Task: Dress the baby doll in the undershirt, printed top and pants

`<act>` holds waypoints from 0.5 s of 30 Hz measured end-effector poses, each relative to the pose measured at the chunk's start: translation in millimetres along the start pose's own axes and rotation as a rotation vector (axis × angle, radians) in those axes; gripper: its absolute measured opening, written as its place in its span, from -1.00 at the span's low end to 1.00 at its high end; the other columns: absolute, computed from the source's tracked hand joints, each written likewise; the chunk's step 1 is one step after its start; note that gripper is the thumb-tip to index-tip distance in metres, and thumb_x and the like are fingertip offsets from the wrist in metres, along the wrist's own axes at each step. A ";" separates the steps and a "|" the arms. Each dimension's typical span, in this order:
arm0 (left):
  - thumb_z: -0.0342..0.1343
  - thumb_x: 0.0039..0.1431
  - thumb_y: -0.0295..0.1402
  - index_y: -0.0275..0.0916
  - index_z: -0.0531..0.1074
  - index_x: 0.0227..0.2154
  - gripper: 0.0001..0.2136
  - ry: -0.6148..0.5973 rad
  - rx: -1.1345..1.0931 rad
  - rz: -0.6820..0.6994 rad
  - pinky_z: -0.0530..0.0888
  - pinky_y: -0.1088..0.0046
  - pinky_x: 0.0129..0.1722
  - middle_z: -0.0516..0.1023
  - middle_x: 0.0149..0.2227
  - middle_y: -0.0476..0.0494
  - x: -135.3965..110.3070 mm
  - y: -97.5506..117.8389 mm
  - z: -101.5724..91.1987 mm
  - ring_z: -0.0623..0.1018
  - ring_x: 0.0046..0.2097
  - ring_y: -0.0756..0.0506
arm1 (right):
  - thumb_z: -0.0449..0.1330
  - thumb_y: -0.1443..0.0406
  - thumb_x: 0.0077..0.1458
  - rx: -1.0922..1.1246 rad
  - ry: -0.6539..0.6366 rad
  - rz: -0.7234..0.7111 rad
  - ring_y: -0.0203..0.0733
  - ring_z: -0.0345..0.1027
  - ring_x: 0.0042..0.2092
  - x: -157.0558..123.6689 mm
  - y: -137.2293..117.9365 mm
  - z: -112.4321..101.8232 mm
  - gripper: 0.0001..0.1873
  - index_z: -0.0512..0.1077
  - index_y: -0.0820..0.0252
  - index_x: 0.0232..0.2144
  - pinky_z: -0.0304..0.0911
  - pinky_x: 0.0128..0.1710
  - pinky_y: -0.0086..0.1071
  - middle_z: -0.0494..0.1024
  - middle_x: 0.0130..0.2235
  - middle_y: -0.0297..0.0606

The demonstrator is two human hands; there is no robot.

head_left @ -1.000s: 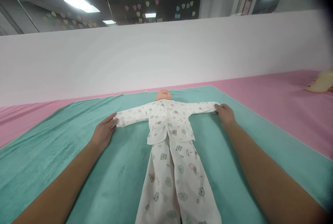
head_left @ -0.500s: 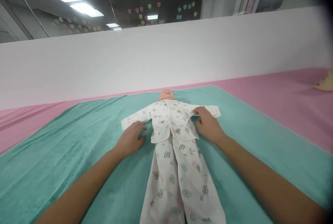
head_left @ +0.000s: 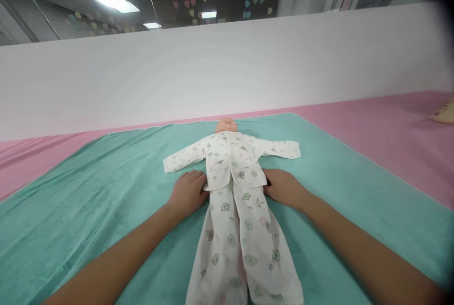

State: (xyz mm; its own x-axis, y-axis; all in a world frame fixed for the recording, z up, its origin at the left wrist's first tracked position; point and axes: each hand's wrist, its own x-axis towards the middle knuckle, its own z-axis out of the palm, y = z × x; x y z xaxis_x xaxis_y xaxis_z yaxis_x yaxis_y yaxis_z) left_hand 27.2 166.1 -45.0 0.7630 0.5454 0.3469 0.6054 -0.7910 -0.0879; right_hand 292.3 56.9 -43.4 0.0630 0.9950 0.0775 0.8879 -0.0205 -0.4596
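Note:
A baby doll [head_left: 226,125] lies on its back, head at the far end, dressed in a white printed baby shirt [head_left: 227,159] with its sleeves spread sideways. White printed trousers [head_left: 232,234] stretch toward me below the shirt hem. At the hem's left corner my left hand [head_left: 189,192] is closed, with thumb and fingers against the edge of the cloth. On the opposite side my right hand [head_left: 283,187] grips the shirt's side edge near the hem. Its fingertips are partly hidden beneath the cloth.
A teal blanket [head_left: 117,177] with some wrinkles at left lies under the doll, over a pink sheet [head_left: 386,130]. A low white wall [head_left: 213,73] stands behind, with dark glass above. A beige object [head_left: 443,113] is cut off at the right edge.
My right hand has come down from the sleeve to the shirt's side near the hem. My left hand has moved right, onto the hem's left corner, and its fingers have closed.

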 end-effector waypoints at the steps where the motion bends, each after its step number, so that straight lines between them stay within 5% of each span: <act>1: -0.07 0.08 -0.42 -0.25 0.28 -0.59 -0.83 0.037 0.036 0.012 0.17 0.44 -0.46 0.37 -0.54 -0.06 -1.6 -3.3 -1.8 0.33 -0.45 -0.05 | 0.02 0.27 -0.02 -0.007 0.012 0.018 -0.28 0.25 -0.41 -1.2 1.7 -2.9 -0.90 0.29 0.13 -0.50 0.02 -0.46 -0.44 0.43 -0.42 -0.39; 7: -0.04 0.07 -0.37 -0.27 0.16 -0.73 -0.71 0.228 0.121 0.127 0.03 0.47 -0.54 0.25 -0.68 -0.02 -10.5 -26.7 -7.9 0.20 -0.57 0.02 | -0.07 0.14 0.05 -0.055 0.030 0.172 -0.32 0.10 -0.53 -5.3 26.3 -22.5 -0.68 0.11 0.18 -0.63 -0.11 -0.55 -0.43 0.26 -0.58 -0.38; 15: -0.10 0.10 -0.43 -0.27 0.27 -0.67 -0.75 -0.090 -0.067 0.356 0.05 0.48 -0.54 0.33 -0.62 0.01 -11.0 -14.3 -7.5 0.25 -0.55 0.05 | 0.01 0.19 -0.01 0.036 -0.247 0.097 -0.37 -0.03 -0.56 -9.1 27.2 -21.0 -0.71 0.06 0.19 -0.65 -0.16 -0.56 -0.43 0.16 -0.59 -0.40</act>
State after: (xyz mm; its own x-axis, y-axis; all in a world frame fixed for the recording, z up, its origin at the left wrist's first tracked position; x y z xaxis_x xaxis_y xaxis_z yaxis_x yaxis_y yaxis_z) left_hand 8.4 169.3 -40.6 0.9418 0.2529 0.2215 0.2848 -0.9503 -0.1259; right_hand 325.4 45.2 -38.0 0.0301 0.9823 -0.1850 0.8660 -0.1181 -0.4860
